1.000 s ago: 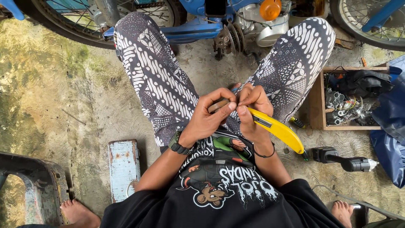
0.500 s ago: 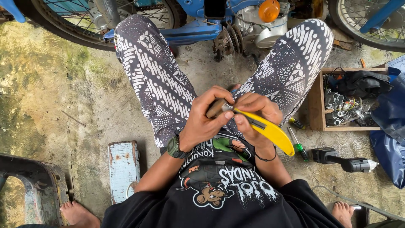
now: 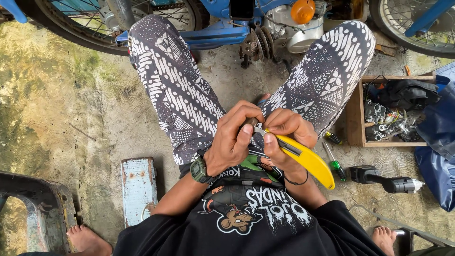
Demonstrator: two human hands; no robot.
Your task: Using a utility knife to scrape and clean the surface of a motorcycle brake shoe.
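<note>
My right hand (image 3: 286, 137) grips a yellow utility knife (image 3: 307, 159), its blade pointing left toward my other hand. A small dark, brownish piece (image 3: 250, 123) is pinched in the fingers of my left hand (image 3: 235, 142), and the blade tip touches it. Both hands meet over my lap, between my knees in black-and-white patterned trousers (image 3: 170, 85). A dark wristwatch (image 3: 199, 169) sits on my left wrist.
A blue motorbike (image 3: 256, 23) stands just beyond my knees. At the right is a wooden box (image 3: 354, 114) of parts, a green-handled screwdriver (image 3: 333, 160) and a black power tool (image 3: 384, 179). A pale blue metal tin (image 3: 138, 187) lies at the left on concrete.
Both hands have stayed over my lap and closed in tighter; the knife has tilted a little, its blade now against the small piece.
</note>
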